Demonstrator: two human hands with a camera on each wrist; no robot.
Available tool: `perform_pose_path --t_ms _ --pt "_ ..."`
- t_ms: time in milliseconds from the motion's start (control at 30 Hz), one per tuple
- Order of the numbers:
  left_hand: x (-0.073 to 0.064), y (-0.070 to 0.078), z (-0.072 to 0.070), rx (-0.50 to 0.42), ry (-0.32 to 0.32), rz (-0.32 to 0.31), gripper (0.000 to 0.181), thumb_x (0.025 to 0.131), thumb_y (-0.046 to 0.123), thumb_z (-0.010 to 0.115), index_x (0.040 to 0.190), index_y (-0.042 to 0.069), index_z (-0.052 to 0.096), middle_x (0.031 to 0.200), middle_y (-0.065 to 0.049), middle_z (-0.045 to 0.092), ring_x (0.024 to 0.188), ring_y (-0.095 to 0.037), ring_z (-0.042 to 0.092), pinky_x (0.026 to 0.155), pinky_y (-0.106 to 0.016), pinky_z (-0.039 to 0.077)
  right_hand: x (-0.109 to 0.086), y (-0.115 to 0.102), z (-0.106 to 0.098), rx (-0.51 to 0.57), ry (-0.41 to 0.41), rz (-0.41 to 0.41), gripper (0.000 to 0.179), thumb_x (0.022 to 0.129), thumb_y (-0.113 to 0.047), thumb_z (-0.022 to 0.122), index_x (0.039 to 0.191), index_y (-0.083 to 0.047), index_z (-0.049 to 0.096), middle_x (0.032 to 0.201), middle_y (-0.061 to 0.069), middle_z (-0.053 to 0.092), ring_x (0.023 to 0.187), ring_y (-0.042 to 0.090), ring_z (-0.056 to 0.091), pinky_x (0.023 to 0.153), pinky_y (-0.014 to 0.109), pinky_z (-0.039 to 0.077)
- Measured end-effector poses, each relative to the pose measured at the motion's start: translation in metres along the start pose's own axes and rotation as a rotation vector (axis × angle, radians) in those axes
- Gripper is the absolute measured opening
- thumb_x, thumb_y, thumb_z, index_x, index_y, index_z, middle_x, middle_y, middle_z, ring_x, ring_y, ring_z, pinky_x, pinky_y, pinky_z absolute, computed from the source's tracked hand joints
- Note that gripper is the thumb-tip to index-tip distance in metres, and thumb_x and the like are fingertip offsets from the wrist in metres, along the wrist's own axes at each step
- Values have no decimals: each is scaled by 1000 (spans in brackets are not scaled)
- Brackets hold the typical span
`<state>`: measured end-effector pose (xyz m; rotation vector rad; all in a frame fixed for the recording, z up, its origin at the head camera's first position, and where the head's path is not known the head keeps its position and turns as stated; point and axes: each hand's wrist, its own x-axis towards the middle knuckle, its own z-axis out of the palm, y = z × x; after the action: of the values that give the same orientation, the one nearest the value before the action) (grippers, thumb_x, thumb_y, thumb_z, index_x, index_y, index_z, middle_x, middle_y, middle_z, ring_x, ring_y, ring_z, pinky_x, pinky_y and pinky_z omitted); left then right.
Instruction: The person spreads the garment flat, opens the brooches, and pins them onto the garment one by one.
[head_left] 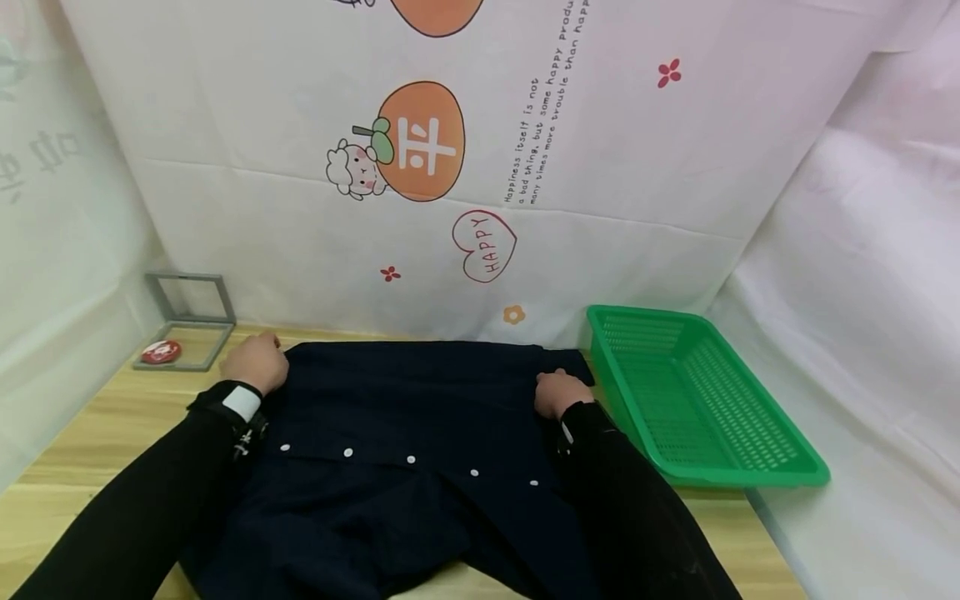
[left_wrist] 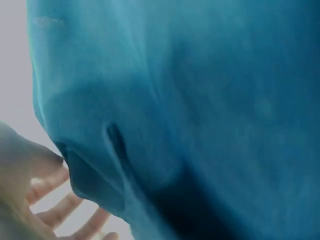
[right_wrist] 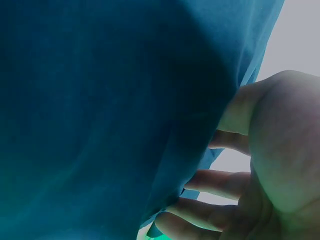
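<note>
A dark navy shirt (head_left: 420, 400) with a row of several white buttons lies spread between both hands, its lower part rumpled toward the viewer. My left hand (head_left: 257, 363) pinches its left edge near the far corner. In the left wrist view the thumb and fingers (left_wrist: 60, 205) of that hand meet the cloth's edge, and the shirt (left_wrist: 165, 100) looks blue there. At the opposite edge, my right hand (head_left: 561, 393) grips the fabric between thumb and fingers. The right wrist view has this hand (right_wrist: 270, 165) at the border of the shirt (right_wrist: 110, 110), fingertips partly behind it.
A green plastic basket (head_left: 735, 479) stands to the right, close to the right hand. At the far left, an open grey frame-like case (head_left: 217, 343) has a red round item (head_left: 161, 352) on it. A printed white sheet (head_left: 300, 250) hangs behind the wooden table (head_left: 82, 433).
</note>
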<state>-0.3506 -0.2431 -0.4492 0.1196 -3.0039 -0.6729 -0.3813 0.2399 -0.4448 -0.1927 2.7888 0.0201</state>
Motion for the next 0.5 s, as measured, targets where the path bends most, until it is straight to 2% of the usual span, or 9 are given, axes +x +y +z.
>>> perform_pose_path --t_ms 100,167,200,267,333,400,500 --pt "5 4 3 44 -15 104 34 103 9 46 127 -14 54 104 -29 65 77 -37 63 65 -47 50 1 1 2 -13 4 -1 46 102 -10 49 148 -5 47 150 28 37 138 44 34 105 55 37" --pt "10 4 6 79 -27 174 34 101 9 54 126 -14 56 103 -28 66 82 -39 64 70 -48 51 2 0 3 -27 9 -5 44 102 -11 50 146 -6 51 148 27 41 136 43 37 104 53 38" --pt "12 3 7 93 -33 195 33 99 8 57 124 -14 56 102 -28 66 84 -40 65 71 -49 52 3 -1 2 -31 12 -9 41 102 -11 51 142 -6 55 147 26 43 134 42 40 103 52 40" --pt "16 1 8 112 -42 229 32 96 5 60 121 -15 58 104 -29 65 87 -42 64 73 -51 51 3 -4 1 -40 13 -18 30 101 -12 52 126 -6 67 143 24 48 130 40 45 101 50 43" --pt "19 -2 9 101 -43 239 30 93 1 59 118 -15 60 108 -31 64 90 -44 63 73 -51 51 3 -9 -1 -47 12 -18 23 101 -13 53 105 -8 75 140 23 52 124 38 51 96 47 46" --pt "21 -3 9 70 -46 221 30 90 -2 55 116 -15 61 110 -32 63 87 -43 63 70 -50 50 3 -12 -3 -49 8 -11 26 100 -13 54 84 -12 74 136 21 55 115 35 56 89 43 49" --pt "24 0 9 14 -16 192 28 86 -4 50 110 -14 61 106 -31 63 80 -39 61 69 -48 48 3 -13 -5 -54 4 8 31 100 -15 54 73 -15 69 131 20 59 104 31 61 81 40 50"
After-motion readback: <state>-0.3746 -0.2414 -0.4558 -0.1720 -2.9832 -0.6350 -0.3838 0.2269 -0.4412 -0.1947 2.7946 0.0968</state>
